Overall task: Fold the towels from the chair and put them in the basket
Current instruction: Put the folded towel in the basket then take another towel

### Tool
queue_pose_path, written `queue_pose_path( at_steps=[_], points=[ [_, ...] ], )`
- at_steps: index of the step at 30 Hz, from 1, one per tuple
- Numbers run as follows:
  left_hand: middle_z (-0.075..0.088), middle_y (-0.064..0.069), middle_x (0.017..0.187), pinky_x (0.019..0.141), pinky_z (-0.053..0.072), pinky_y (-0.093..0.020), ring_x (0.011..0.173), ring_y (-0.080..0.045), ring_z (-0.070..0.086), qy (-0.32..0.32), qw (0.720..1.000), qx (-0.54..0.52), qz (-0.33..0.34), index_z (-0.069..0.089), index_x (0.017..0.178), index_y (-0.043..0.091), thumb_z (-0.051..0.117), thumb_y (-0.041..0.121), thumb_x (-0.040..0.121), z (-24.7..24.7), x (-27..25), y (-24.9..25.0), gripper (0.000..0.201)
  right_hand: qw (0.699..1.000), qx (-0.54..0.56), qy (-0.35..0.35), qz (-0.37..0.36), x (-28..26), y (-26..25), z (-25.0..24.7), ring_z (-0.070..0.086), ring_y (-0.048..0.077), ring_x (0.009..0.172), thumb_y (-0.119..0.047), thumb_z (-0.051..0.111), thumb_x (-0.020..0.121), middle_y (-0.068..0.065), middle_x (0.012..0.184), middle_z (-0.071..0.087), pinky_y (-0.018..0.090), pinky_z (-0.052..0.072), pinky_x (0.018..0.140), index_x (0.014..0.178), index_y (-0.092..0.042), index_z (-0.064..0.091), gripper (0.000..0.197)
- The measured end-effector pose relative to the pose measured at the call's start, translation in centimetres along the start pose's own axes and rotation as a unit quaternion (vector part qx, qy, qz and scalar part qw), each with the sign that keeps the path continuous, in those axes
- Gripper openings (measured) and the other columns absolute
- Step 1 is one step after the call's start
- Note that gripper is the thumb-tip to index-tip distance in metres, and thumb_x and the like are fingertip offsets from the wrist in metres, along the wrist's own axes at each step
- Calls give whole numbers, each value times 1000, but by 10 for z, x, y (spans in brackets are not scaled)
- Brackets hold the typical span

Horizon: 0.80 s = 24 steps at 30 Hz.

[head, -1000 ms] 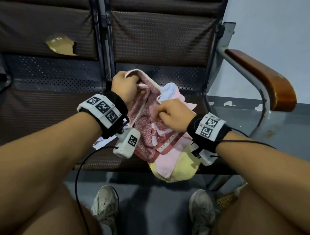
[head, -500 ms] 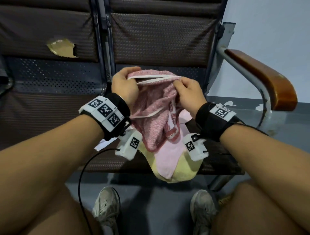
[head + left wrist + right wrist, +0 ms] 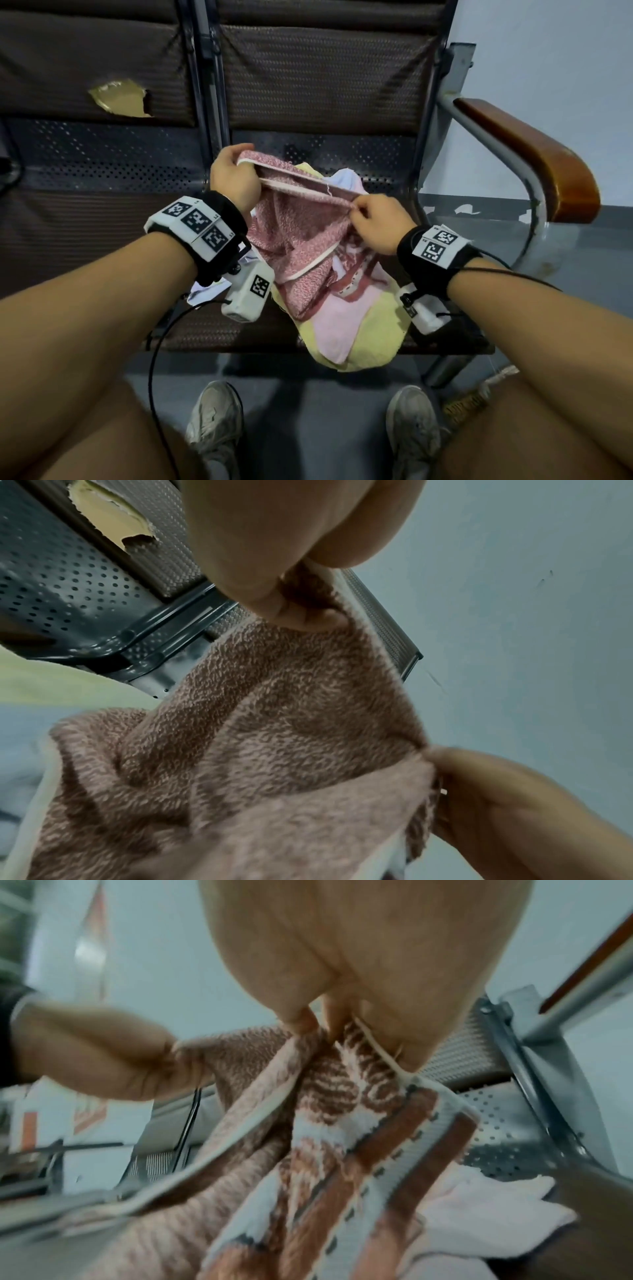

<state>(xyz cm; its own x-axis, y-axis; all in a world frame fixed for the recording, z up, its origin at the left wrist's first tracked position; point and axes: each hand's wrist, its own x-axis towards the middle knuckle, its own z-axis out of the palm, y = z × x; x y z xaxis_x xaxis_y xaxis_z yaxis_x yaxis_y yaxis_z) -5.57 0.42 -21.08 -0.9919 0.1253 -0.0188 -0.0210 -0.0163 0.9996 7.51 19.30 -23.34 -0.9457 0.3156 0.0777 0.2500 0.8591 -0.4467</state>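
A red-and-white speckled towel (image 3: 301,240) hangs above the chair seat (image 3: 212,329), its white-trimmed top edge stretched between both hands. My left hand (image 3: 236,171) pinches the edge's left end. My right hand (image 3: 368,216) pinches it further right and lower. The left wrist view has the towel (image 3: 274,750) draped below my left hand's fingers (image 3: 291,607). In the right wrist view its striped border (image 3: 377,1150) hangs under my right hand's fingertips (image 3: 298,1020). Under it lie a pink towel (image 3: 337,322), a yellow towel (image 3: 373,339) and a pale blue one (image 3: 346,180). No basket is in view.
The seat belongs to a row of dark metal chairs; a wooden armrest (image 3: 534,154) curves at the right. The backrest to the left has a torn patch (image 3: 120,99). White paper (image 3: 205,291) lies under my left wrist. My shoes (image 3: 214,421) rest on the grey floor.
My right hand has slid right and down along the towel's trimmed edge, away from the left hand. The edge is now drawn out longer and the towel is spread wider above the pile.
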Motion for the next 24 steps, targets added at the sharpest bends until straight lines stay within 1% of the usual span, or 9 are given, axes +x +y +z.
queue_pose_path(
  at_steps=[3, 5, 8, 12, 15, 17, 20, 22, 24],
  points=[
    [66, -16, 112, 66, 54, -39, 76, -29, 62, -10, 1000, 17, -9, 62, 119, 12, 38, 0, 93, 2, 2, -5, 37, 984, 167, 60, 20, 1, -3, -7, 43, 20, 65, -27, 38, 105, 4, 67, 44, 35, 34, 63, 73, -13, 44, 35],
    [66, -16, 98, 58, 46, -34, 67, -24, 57, -22, 1000, 18, -9, 64, 118, 9, 44, 5, 96, 5, 2, -4, 30, 975, 207, 81, 12, 0, -8, -12, 43, 25, 68, -37, 37, 106, 12, 74, 47, 37, 37, 69, 80, -7, 46, 41],
    [53, -11, 71, 49, 33, -27, 49, -19, 42, -19, 1000, -9, -13, 69, 106, 8, 47, 12, 97, 7, 4, 1, 24, 979, 183, 77, -39, -4, -5, -18, 46, 26, 62, -43, 57, 98, 14, 70, 52, 36, 40, 65, 82, 2, 54, 47],
    [51, -4, 62, 44, 35, -21, 38, -12, 42, 0, 1000, -23, -16, 68, 94, 13, 49, 14, 97, 2, 6, 3, 20, 995, 19, -31, -94, -7, 13, -22, 46, 20, 64, -37, 78, 83, 8, 71, 51, 36, 36, 62, 73, -6, 54, 40],
    [55, -3, 62, 43, 40, -21, 38, -9, 48, 3, 1000, -17, -8, 68, 92, 14, 47, 10, 97, -1, 6, -1, 22, 982, -121, -119, -78, -8, 22, -16, 52, 24, 66, -47, 76, 81, 9, 70, 58, 38, 44, 64, 77, -4, 62, 46],
    [60, -4, 68, 46, 47, -22, 43, -10, 54, 14, 1000, -9, -8, 69, 96, 12, 43, 4, 97, -2, 8, -4, 27, 979, -144, -135, -59, -8, 28, -16, 61, 27, 71, -46, 72, 84, 10, 75, 67, 37, 49, 68, 82, -6, 68, 39],
    [66, -8, 75, 61, 57, -31, 56, -19, 62, 16, 1000, -2, -17, 71, 101, 13, 39, -8, 90, -7, 11, -5, 40, 984, -116, -119, -57, -12, 39, -13, 63, 28, 80, -29, 64, 90, 10, 82, 68, 33, 48, 72, 86, -7, 70, 23],
    [66, -9, 79, 69, 59, -35, 65, -23, 64, 6, 1000, 5, -23, 71, 104, 13, 37, -12, 89, -9, 11, -7, 44, 989, -97, -102, -46, -14, 45, -12, 60, 26, 76, -24, 61, 92, 6, 76, 63, 29, 40, 69, 80, -9, 68, 20],
    [65, -10, 82, 64, 60, -32, 62, -21, 63, -2, 999, 9, -34, 69, 107, 12, 38, -10, 91, -9, 8, -7, 41, 997, -61, -47, -6, -11, 50, -15, 58, 20, 65, -25, 61, 93, 0, 64, 58, 26, 38, 65, 71, -17, 68, 24]
  ],
)
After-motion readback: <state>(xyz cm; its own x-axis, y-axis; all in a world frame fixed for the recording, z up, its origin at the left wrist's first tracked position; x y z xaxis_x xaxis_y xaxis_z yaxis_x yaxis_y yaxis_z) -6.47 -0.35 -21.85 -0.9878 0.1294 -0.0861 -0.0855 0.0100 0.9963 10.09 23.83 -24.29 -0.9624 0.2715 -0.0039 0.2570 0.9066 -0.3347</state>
